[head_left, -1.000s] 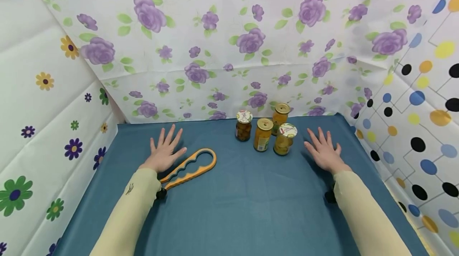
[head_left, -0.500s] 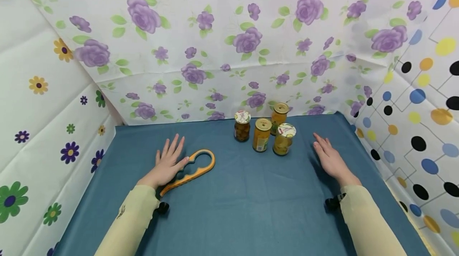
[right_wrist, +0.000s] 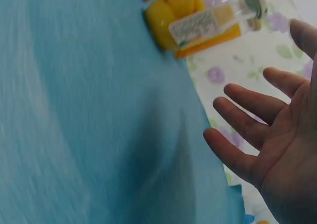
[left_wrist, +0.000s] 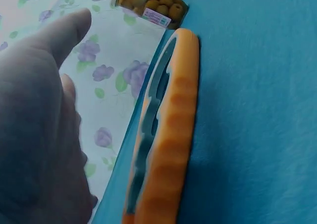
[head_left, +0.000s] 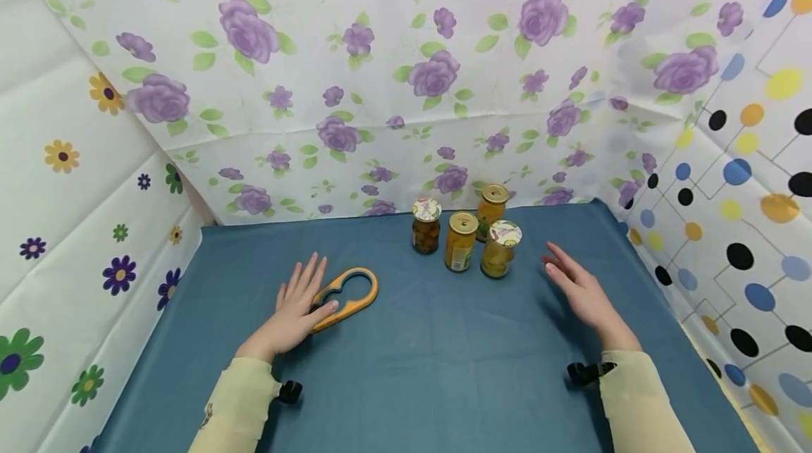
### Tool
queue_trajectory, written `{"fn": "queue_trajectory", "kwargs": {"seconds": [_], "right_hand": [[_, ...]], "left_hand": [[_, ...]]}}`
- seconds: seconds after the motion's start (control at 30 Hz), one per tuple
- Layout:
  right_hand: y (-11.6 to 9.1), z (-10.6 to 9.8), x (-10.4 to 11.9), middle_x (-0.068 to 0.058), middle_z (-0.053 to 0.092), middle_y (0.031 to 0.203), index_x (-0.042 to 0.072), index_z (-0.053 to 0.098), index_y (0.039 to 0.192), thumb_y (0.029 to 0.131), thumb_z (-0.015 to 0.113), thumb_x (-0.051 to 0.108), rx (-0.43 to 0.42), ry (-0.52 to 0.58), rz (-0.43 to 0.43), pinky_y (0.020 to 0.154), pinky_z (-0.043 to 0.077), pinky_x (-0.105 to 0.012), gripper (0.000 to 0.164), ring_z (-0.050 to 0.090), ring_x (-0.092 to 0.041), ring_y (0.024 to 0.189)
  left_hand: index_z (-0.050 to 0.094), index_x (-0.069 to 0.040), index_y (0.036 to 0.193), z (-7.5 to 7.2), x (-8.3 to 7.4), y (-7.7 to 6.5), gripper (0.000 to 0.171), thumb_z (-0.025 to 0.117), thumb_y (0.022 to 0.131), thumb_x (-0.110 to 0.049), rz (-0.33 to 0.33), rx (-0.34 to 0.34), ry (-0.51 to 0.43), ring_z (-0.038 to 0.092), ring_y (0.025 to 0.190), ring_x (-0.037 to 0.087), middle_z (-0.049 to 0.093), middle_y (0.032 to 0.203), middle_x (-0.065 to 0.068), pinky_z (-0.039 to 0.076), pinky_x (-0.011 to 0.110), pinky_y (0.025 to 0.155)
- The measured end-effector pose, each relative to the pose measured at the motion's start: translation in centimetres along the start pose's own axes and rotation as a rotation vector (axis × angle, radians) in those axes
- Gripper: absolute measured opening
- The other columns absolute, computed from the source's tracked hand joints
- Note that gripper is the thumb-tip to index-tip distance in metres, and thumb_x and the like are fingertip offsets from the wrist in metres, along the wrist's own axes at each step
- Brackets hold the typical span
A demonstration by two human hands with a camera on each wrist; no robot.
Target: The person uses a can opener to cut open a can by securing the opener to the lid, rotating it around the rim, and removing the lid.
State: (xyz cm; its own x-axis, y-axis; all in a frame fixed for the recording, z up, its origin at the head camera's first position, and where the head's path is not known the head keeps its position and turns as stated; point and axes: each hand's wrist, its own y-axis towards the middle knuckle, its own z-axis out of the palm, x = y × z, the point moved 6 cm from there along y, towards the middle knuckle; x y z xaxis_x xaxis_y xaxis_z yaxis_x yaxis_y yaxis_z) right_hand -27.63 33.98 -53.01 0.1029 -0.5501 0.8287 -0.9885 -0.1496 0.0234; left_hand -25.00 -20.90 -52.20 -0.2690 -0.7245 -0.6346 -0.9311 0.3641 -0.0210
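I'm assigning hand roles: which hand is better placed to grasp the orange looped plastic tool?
Probably the left hand: it overlaps the orange looped plastic tool in the head view. The right hand is farther away, nearest a yellowish white-lidded glass jar.

You wear a pale yellow-green left sleeve (head_left: 236,407), small dark mark (head_left: 207,415) printed on it, and matching right sleeve (head_left: 637,407). Black left wrist unit (head_left: 290,392); black right wrist unit (head_left: 582,373).

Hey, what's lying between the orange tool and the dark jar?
Only bare blue cloth lies between the orange tool and the dark jar; the head view shows it.
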Motion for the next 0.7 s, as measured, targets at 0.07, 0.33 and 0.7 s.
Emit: {"fn": "queue_trajectory", "kwargs": {"seconds": [0.07,0.33,0.7], "right_hand": [[-0.1,0.3,0.5,-0.018,0.047,0.163,0.028,0.027,0.172,0.114,0.049,0.044,-0.001,0.025,-0.002,0.115,0.034,-0.069,0.063,0.041,-0.045,0.151],[-0.2,1.5,2.1,-0.015,0.056,0.156,0.024,0.035,0.169,0.113,0.051,0.046,-0.036,0.028,-0.019,0.110,0.042,-0.062,0.063,0.052,-0.039,0.143],[-1.5,3.5,2.5,-0.014,0.060,0.152,0.022,0.042,0.166,0.114,0.053,0.040,-0.002,0.055,0.000,0.109,0.045,-0.061,0.057,0.059,-0.036,0.137]], "left_hand": [[0.001,-0.030,0.174,0.0,-0.4,-0.1,0.088,0.056,0.110,-0.051,0.023,-0.035,-0.005,-0.014,0.162,0.042,-0.011,0.180,0.002,-0.006,0.078,0.118],[0.056,-0.010,0.154,0.3,-0.8,-0.8,0.069,0.078,0.098,-0.045,0.054,-0.167,0.066,0.014,0.160,0.048,0.021,0.176,0.017,0.012,0.075,0.120],[0.044,-0.004,0.160,1.6,1.2,-2.2,0.093,0.092,0.086,-0.035,-0.099,-0.198,0.149,0.038,0.144,0.050,0.042,0.159,0.027,0.032,0.069,0.113]]}}
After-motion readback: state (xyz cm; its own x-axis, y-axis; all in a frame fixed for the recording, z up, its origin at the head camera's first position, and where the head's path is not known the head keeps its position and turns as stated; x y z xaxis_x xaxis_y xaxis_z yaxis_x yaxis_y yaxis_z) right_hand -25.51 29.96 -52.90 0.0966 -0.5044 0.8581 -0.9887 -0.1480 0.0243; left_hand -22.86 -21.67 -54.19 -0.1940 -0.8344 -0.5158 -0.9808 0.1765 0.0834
